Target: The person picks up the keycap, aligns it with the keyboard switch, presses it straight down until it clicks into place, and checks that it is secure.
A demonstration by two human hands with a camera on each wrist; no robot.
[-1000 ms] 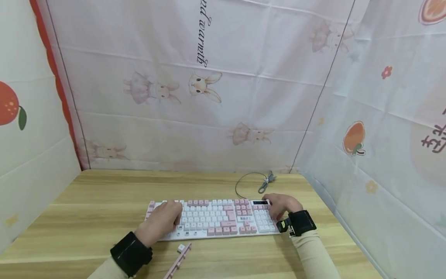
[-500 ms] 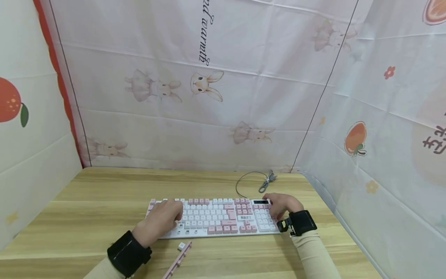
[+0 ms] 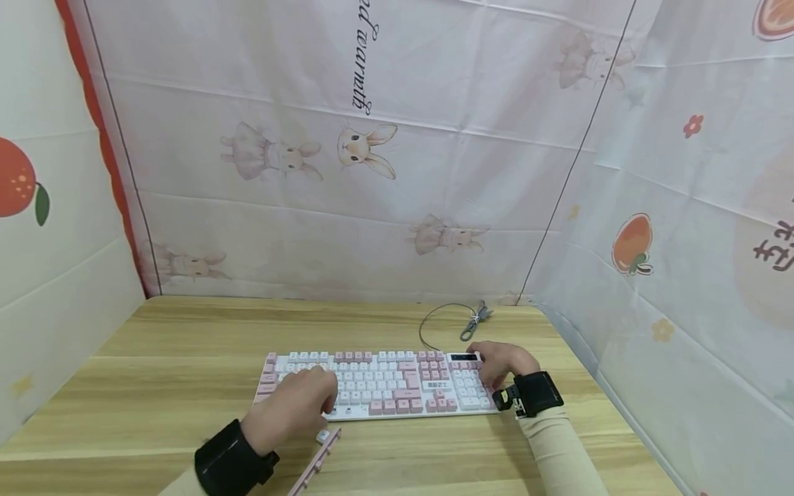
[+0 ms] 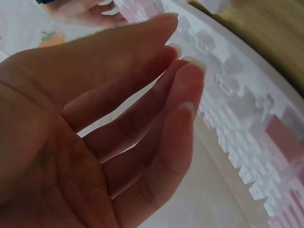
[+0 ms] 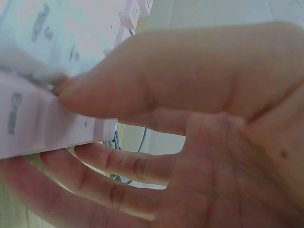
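Note:
A white and pink keyboard [image 3: 374,398] lies across the table. My left hand [image 3: 293,405] hovers over its front left edge. In the left wrist view the thumb and bent fingers [image 4: 173,147] stand close together with nothing seen between them, near bare key mounts [image 4: 228,83] along the front row. My right hand [image 3: 504,363] grips the keyboard's right end, thumb on the top keys and fingers along the side and underneath. On the table in front lie a white keycap [image 3: 322,436] and a long pink space bar [image 3: 315,463] with pegs showing.
A thin grey cable [image 3: 428,322] runs from the keyboard's back to a tied bundle [image 3: 476,322]. Printed cloth walls [image 3: 298,227] enclose the wooden table [image 3: 205,358] at the back and both sides.
My left hand has moved right and toward the front edge from the keyboard's left keys, uncovering the upper left keys. The right hand keeps its grip in place.

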